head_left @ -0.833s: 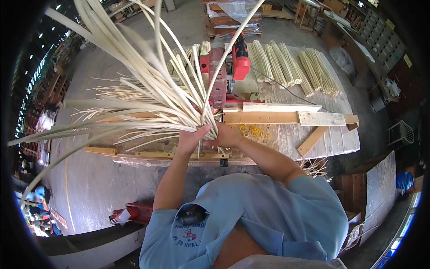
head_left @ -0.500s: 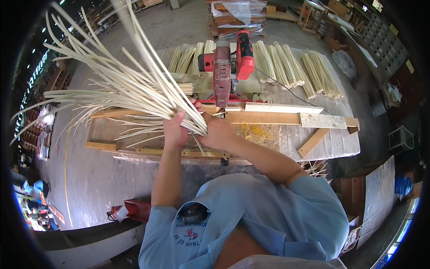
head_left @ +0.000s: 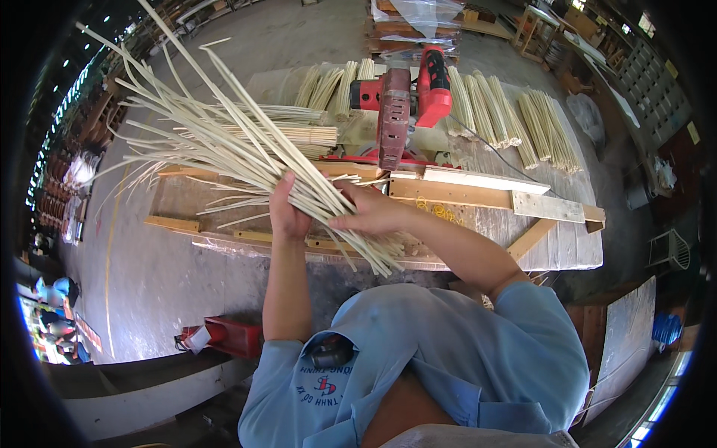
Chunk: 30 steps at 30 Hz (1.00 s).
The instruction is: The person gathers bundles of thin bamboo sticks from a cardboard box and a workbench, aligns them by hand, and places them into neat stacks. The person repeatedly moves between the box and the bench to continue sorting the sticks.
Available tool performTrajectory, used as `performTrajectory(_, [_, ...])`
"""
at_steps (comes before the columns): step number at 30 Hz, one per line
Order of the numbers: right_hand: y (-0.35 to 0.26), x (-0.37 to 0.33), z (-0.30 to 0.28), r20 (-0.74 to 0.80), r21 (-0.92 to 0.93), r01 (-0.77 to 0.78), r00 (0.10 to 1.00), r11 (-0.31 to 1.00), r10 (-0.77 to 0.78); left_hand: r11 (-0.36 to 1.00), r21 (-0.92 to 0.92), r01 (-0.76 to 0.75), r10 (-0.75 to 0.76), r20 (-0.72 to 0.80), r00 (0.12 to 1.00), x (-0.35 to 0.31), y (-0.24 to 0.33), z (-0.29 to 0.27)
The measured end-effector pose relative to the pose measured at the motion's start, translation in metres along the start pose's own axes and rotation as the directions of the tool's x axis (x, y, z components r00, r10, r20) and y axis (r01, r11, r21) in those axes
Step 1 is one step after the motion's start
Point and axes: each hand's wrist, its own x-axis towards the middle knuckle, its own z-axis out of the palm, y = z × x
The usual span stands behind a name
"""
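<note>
Both hands grip a thick bundle of pale rattan canes point(head_left: 246, 142) slanting across the left half of the work table. My left hand point(head_left: 289, 212) wraps it from below, thumb on top. Farther along toward the near end, my right hand point(head_left: 366, 210) closes round it from the right. The cut ends point(head_left: 381, 257) stick out past my right hand toward me, over the table's front edge. The far ends fan out loosely to the upper left. Just beyond my hands stands a red mitre saw point(head_left: 393, 119).
Tied cane bundles point(head_left: 549, 131) lie along the back of the table point(head_left: 478, 246). More loose canes point(head_left: 314, 137) rest left of the saw. A wooden fence point(head_left: 455, 193) runs rightward from it, with yellow rubber bands point(head_left: 446, 214) in front. A grey cord point(head_left: 493, 149) crosses the tabletop.
The bundle has shifted toward me and to the right. More of its near end now sticks out past my right hand, and its far ends have drawn in from the left.
</note>
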Motion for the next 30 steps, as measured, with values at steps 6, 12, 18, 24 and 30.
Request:
performTrajectory(6, [-0.007,-0.002,0.011,-0.154,-0.216,0.032,0.986,0.976,-0.066,0.985,0.003,-0.174,0.173,-0.136,0.976,0.003,-0.002,-0.012])
performTrajectory(12, [0.002,0.000,0.013,-0.278,-0.437,-0.177,0.959,0.882,0.054,0.992,0.054,-0.117,0.120,-0.046,0.992,0.000,-0.002,0.017])
performTrajectory(18, [0.020,0.008,-0.006,-0.088,-0.074,0.018,0.996,0.997,-0.025,0.976,0.172,-0.137,0.158,-0.117,0.980,-0.007,-0.002,0.005])
performTrajectory(24, [0.031,0.005,-0.007,-0.187,0.099,-0.054,0.980,0.994,0.072,0.998,0.006,-0.061,0.061,-0.032,0.998,-0.006,0.008,0.023])
performTrajectory(30, [0.027,0.010,0.009,-0.218,0.430,-0.082,0.957,0.899,0.191,0.997,0.022,-0.077,0.078,-0.033,0.996,-0.007,0.003,0.018])
